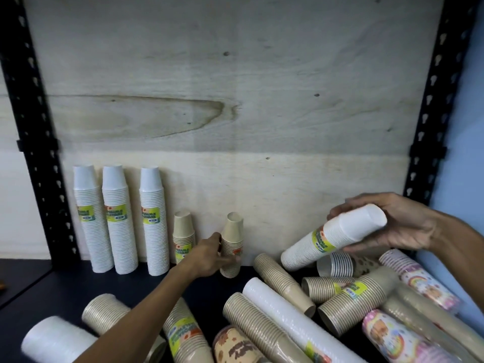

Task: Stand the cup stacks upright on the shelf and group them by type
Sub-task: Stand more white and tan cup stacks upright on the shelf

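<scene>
1. right now the left hand (209,254) is gripping a short kraft stack (231,244) with fingers curled round its lower half, standing it near the back panel (288,192) a little way right of another short kraft stack (183,238). it is leaning slightly; if the hand is letting go before the base is sitting flat on the dark shelf (65,289), it is probably tipping over.
2. the right hand (398,226) is holding a white stack (332,238) at its closed end, thumb under and fingers over, tilted with the open end hanging down over the pile. the grip is only on the top few cups, so the long wrapped sleeve could be sagging or slipping out.
3. three white stacks (120,221) are already standing upright at back left, touching or nearly touching each other. they are tall and leaning a bit; bumping them while adding the fourth is likely toppling the row like dominoes.
4. the white stack's spot is seeming to be next to those three, but the kraft ones are sitting between, so the arms are risking crossing and knocking the kraft pair.
5. the loose pile (301,310) of kraft, white and printed stacks is lying on its side at front right; round sleeves could be rolling off the front edge if disturbed.
</scene>
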